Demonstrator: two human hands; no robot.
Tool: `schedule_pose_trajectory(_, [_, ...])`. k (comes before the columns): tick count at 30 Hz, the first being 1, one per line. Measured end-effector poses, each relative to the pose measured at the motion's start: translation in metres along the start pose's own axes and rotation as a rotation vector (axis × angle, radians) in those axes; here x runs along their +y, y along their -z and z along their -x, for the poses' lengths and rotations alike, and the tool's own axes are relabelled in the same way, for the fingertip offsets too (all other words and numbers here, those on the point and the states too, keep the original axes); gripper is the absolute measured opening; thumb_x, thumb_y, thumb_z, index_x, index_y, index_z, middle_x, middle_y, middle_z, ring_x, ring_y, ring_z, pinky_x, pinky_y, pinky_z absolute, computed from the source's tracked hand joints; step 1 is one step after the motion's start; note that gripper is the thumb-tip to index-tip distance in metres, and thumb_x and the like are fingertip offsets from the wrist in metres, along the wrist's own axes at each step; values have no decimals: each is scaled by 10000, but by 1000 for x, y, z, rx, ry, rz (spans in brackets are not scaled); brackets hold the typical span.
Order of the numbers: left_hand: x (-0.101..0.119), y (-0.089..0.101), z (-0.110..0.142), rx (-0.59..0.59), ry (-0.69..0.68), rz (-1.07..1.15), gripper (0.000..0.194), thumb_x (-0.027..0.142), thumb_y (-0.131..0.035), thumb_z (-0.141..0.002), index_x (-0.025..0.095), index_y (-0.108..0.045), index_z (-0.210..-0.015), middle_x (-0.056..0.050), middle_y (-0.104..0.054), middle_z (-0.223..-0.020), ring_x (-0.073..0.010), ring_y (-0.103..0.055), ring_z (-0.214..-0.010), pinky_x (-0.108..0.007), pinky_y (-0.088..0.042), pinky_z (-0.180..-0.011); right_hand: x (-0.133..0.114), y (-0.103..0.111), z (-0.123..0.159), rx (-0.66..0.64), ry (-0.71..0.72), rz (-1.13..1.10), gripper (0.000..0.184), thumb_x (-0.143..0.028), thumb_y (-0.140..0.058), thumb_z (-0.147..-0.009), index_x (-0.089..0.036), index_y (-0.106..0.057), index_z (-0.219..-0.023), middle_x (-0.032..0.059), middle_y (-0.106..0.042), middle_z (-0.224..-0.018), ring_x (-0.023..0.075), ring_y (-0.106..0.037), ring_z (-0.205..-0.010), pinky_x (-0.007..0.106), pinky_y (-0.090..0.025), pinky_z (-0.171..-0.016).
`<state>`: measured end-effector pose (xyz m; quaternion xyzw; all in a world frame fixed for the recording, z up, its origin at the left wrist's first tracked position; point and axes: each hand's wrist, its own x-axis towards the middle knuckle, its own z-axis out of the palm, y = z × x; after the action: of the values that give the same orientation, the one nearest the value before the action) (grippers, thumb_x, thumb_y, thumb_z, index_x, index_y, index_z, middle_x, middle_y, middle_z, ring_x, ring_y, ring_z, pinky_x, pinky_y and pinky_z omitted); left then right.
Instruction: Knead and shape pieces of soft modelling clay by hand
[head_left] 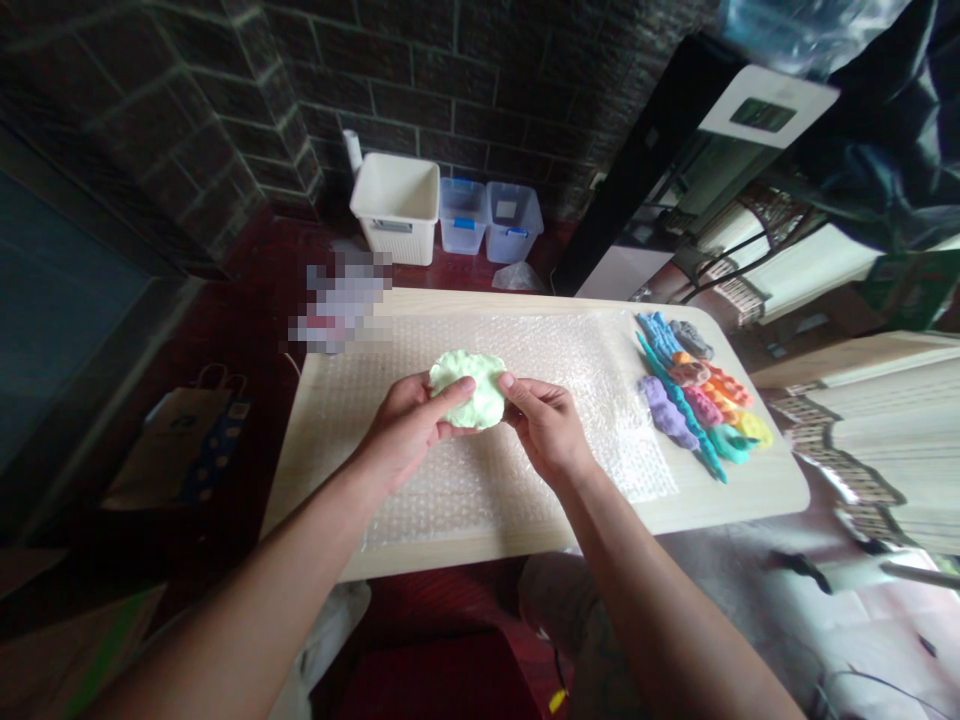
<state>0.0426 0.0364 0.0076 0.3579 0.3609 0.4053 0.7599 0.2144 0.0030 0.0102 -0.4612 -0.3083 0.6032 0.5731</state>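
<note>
A flattened, uneven round piece of pale green modelling clay (480,398) is held up above the table. My left hand (409,415) grips its left side, thumb pressed on the face and fingers underneath. On the right edge, my right hand (546,420) pinches it between thumb and fingers. Below both hands lies a sheet of bubble wrap (450,500) spread over the pale wooden table (772,490). Several coloured clay pieces are grouped at the table's right end, among them a purple lump (666,412), a long teal strand (686,412) and a blue piece (660,337).
Beyond the table's far edge stand a white bin (397,200) and two clear plastic boxes (514,222) on the floor. A tall black-and-white water dispenser (652,170) is at the back right. Paper bags (176,430) stand on the floor at left.
</note>
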Motion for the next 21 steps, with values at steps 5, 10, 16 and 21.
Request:
schedule_pose_trajectory(5, [-4,0,0,27,-13,-61,458,425,-951,-721,103,-809,-1014,-160,-809,-1061,-259,-757,-921,-356,-609,-823,-1,-1,1,-61,-91,-43,300,-515,-899,-781,-223,-828,-789,27,-750,-776,156,-641,-704,322,-540,-718])
schedule_pose_trajectory(10, [-4,3,-2,59,-60,-160,442,459,-934,-724,115,-821,-978,-134,-817,-995,-244,-745,-851,-353,-575,-805,4,-1,2,-91,-49,18,322,-472,-967,-692,-207,-842,-827,18,-753,-760,139,-636,-695,296,-494,-695])
schedule_pose_trajectory(16, [-2,1,2,27,-115,-326,405,479,-883,-797,131,-826,-994,-112,-822,-989,-241,-745,-862,-342,-560,-825,5,-3,2,-27,-35,42,324,-462,-932,-748,-192,-781,-653,1,-683,-648,124,-578,-628,300,-472,-658])
schedule_pose_trajectory(21, [-5,-1,1,16,-58,-190,429,513,-836,-843,149,-811,-1069,-122,-812,-1050,-241,-743,-888,-332,-577,-784,1,-2,2,-18,-119,-15,346,-483,-920,-758,-196,-755,-657,14,-702,-697,134,-602,-655,309,-512,-700])
